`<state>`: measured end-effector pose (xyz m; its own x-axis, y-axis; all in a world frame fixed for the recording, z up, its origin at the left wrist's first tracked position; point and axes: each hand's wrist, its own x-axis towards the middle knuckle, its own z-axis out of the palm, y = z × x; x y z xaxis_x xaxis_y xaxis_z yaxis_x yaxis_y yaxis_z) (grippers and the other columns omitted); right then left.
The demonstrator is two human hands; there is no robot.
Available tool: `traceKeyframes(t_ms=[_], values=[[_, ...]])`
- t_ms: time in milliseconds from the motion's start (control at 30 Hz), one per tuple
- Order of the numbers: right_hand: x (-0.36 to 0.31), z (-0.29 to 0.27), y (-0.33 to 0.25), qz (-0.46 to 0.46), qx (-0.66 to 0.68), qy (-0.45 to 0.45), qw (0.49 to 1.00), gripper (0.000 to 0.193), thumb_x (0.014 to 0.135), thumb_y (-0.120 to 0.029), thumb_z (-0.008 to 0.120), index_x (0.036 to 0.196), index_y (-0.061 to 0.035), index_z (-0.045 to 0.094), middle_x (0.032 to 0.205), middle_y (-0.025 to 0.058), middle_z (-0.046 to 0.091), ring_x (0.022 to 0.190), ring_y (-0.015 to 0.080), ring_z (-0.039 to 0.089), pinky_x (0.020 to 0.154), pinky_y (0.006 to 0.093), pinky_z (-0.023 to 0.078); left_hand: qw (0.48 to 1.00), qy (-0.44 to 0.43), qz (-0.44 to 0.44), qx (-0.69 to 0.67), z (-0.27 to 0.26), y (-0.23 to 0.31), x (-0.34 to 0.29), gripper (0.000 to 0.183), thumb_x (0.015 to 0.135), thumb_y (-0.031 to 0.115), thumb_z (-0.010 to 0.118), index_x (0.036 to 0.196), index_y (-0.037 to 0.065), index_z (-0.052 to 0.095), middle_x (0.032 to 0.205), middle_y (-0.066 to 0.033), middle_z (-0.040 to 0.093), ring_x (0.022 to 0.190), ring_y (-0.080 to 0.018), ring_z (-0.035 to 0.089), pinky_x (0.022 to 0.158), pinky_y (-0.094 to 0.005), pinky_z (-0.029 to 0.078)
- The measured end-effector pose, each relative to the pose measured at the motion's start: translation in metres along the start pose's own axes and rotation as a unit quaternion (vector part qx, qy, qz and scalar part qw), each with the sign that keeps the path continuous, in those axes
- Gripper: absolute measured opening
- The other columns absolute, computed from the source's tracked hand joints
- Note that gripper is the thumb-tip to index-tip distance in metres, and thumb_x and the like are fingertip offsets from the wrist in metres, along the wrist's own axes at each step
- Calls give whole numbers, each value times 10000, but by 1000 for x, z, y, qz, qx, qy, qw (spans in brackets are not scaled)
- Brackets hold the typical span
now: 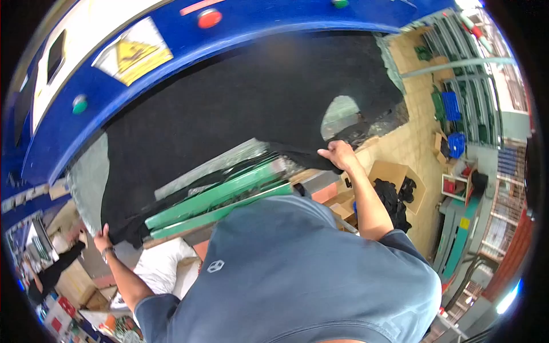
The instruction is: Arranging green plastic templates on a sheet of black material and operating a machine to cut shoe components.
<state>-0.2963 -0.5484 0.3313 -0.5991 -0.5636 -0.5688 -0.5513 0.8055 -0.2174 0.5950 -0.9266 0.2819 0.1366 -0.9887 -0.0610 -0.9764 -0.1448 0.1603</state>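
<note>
A broad black sheet of soft material (229,97), leather or cloth, lies across the pale cutting bed (91,166) of a blue machine. Its edges are uneven, and a rounded gap on the right lets the bed show through. My left hand (103,239) is closed on the sheet's near left corner. At the near right edge, my right hand (341,155) grips the same sheet, thumb on top and fingers curled under. Between my hands the near edge sags in folds along a green metal bar (211,194).
The blue machine beam (257,16) spans the far side, with a red button (210,18) and a green button (80,104). To the right stands a cardboard box (414,183) with black scraps. A white bag (163,266) sits lower left. Another person works at far left.
</note>
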Motion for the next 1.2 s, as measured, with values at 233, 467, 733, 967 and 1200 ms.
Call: traceKeyframes(t_ms=[233,467,733,967,1200], values=[[88,-130,126,-42,121,398,908,410,863,-433,846,866,-38,738,814,152,735,772,297,715,782,436,578,990,7,18,137,-17,78,-10,655,911,504,804,1350,37,667,1234,-267,721,1213,-439,666,1044,-486,518],[194,-203,276,138,129,301,935,834,821,-598,853,1293,72,700,1236,245,752,1140,303,729,1011,398,548,982,-56,165,69,-50,221,-42,546,965,429,769,1319,20,694,1314,-248,679,1226,-426,640,1075,-474,494],[195,-190,356,155,8,239,959,675,847,-636,824,929,27,729,839,200,727,806,218,678,800,417,546,978,-78,192,23,-66,295,-96,419,956,319,795,1294,83,714,1270,-179,716,1217,-383,662,1051,-444,519],[217,-221,291,162,-290,298,895,599,931,-524,752,1333,-91,649,1187,208,731,1153,442,685,971,554,547,983,-79,167,-17,-70,277,-123,406,937,324,799,1249,73,736,1201,-173,723,1155,-382,690,997,-438,549],[83,-157,-82,-330,104,35,938,403,974,-233,780,1283,11,692,1212,150,742,1101,220,717,969,357,565,989,-38,138,-23,-62,223,-111,383,933,321,799,1220,72,744,1198,-176,727,1145,-373,691,1002,-435,549]])
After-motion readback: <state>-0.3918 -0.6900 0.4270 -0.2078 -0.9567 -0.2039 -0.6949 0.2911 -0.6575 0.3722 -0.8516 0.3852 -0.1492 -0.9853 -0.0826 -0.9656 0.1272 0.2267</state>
